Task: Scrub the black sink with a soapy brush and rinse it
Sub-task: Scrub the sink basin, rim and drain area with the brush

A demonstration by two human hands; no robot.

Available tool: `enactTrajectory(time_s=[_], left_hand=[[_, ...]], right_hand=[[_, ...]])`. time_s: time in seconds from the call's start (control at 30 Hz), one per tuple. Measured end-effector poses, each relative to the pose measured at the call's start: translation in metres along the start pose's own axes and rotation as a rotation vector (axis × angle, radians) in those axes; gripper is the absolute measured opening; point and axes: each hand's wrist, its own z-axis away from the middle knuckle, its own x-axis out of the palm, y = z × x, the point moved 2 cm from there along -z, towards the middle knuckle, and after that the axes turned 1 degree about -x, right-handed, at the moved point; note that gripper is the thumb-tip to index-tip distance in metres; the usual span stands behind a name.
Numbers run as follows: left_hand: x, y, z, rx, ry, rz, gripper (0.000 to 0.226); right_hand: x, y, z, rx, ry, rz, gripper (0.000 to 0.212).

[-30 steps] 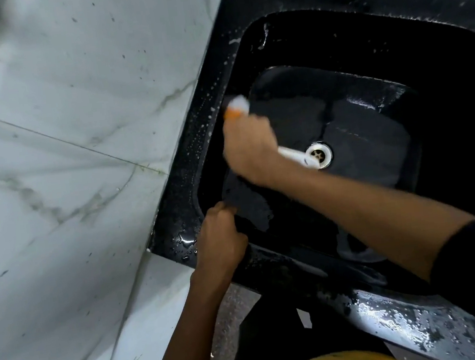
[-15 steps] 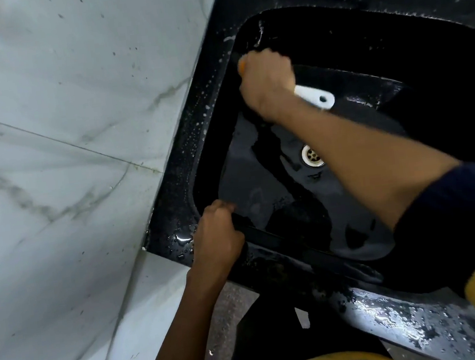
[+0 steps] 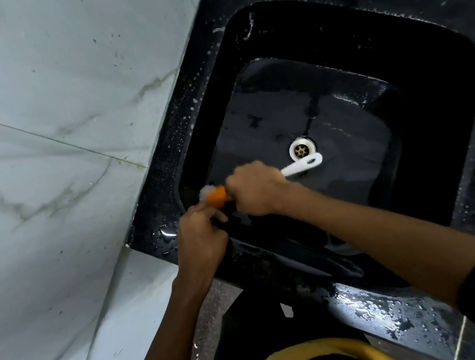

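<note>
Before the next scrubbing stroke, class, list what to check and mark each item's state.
1. Right hand has a firm grip on the brush: ok.
2. Orange brush head at the sink's near left wall: ok.
3. Left hand steadies on the sink rim: ok.
4. Drain uncovered: ok.
5. Suds still on the bristles: cannot tell.
6. Water running for the rinse: not ok, none visible.

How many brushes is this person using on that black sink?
1. The brush is in the right hand, its orange head at the sink's near-left corner beside the left hand. Others could lie outside the view.
</note>
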Motion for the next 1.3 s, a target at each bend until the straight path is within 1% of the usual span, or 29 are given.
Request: enactTrajectory(time_s=[0.07,0.17,0.23,0.3,0.33,0.37,0.4,0.47,0.5,0.53,0.57,0.63,0.67,0.7,0.77,0.83,0.87,0.9,0.93,0.97,1.03,1.1,1.17,1.2,1.27,1.3], left_hand=[[-0.001,0.0,0.001,-0.003,0.019,0.033,0.036],[-0.001,0.003,-0.001,-0.031,0.005,0.039,0.035],[0.001,0.005,-0.002,-0.062,-0.032,-0.011,0.035],[0.003,0.006,-0.004,-0.067,-0.067,-0.071,0.034],[0.004,0.007,-0.006,-0.068,-0.081,-0.095,0.034],[0.005,0.008,-0.007,-0.078,-0.092,-0.113,0.034],[0.005,0.009,-0.008,-0.089,-0.1,-0.131,0.034],[0.008,0.015,-0.008,-0.098,-0.128,-0.17,0.034],[0.009,0.018,-0.007,-0.1,-0.146,-0.183,0.034],[0.01,0.02,-0.007,-0.105,-0.165,-0.19,0.034],[0.011,0.02,-0.007,-0.112,-0.181,-0.195,0.033],[0.011,0.019,-0.008,-0.117,-0.195,-0.207,0.032],[0.012,0.018,-0.009,-0.118,-0.199,-0.21,0.032],[0.013,0.017,-0.01,-0.117,-0.202,-0.21,0.032],[0.014,0.015,-0.01,-0.121,-0.207,-0.216,0.032],[0.014,0.015,-0.01,-0.123,-0.214,-0.233,0.032],[0.014,0.015,-0.01,-0.121,-0.217,-0.239,0.032],[0.015,0.016,-0.009,-0.116,-0.223,-0.24,0.032],[0.015,0.016,-0.009,-0.112,-0.225,-0.24,0.032],[0.015,0.016,-0.009,-0.111,-0.225,-0.241,0.032],[0.014,0.017,-0.009,-0.112,-0.226,-0.241,0.031],[0.013,0.018,-0.008,-0.11,-0.229,-0.235,0.03],[0.014,0.019,-0.009,-0.105,-0.225,-0.219,0.031],[0.014,0.019,-0.009,-0.096,-0.212,-0.207,0.032],[0.014,0.019,-0.009,-0.054,-0.174,-0.19,0.037],[0.015,0.018,-0.009,-0.04,-0.157,-0.183,0.041]], right_hand=[[0.019,-0.006,0.031,-0.082,-0.123,0.015,0.017],[0.027,0.013,0.084,-0.089,-0.242,0.075,0.018],[0.027,0.027,0.125,-0.102,-0.394,0.131,0.021],[0.022,0.037,0.162,-0.101,-0.566,0.16,0.019],[0.02,0.04,0.175,-0.081,-0.611,0.158,0.017],[0.019,0.04,0.181,-0.058,-0.603,0.139,0.017],[0.02,0.037,0.18,-0.044,-0.55,0.139,0.021],[0.029,0.025,0.166,-0.039,-0.39,0.168,0.034],[0.033,0.014,0.155,-0.061,-0.324,0.194,0.036],[0.033,0.001,0.145,-0.088,-0.289,0.212,0.033],[0.033,-0.009,0.139,-0.135,-0.291,0.224,0.027],[0.026,-0.016,0.14,-0.202,-0.34,0.229,0.021],[0.022,-0.012,0.147,-0.19,-0.366,0.224,0.02],[0.021,-0.004,0.158,-0.159,-0.388,0.216,0.017],[0.02,0.016,0.184,-0.034,-0.474,0.176,0.014],[0.016,0.034,0.21,0.076,-0.637,0.195,0.011],[0.012,0.04,0.22,0.106,-0.725,0.236,0.014],[0.009,0.044,0.227,0.132,-0.791,0.273,0.021],[0.006,0.046,0.232,0.158,-0.82,0.298,0.026],[0.003,0.045,0.232,0.165,-0.797,0.315,0.029],[0.002,0.033,0.222,0.112,-0.636,0.3,0.034],[0.011,0.017,0.204,0.073,-0.486,0.213,0.039],[0.026,0.009,0.18,0.073,-0.382,0.088,0.043],[0.031,0.008,0.164,0.092,-0.338,0.017,0.039],[0.043,0.009,0.132,0.131,-0.265,-0.092,0.022],[0.05,0.008,0.115,0.134,-0.22,-0.147,0.018]])
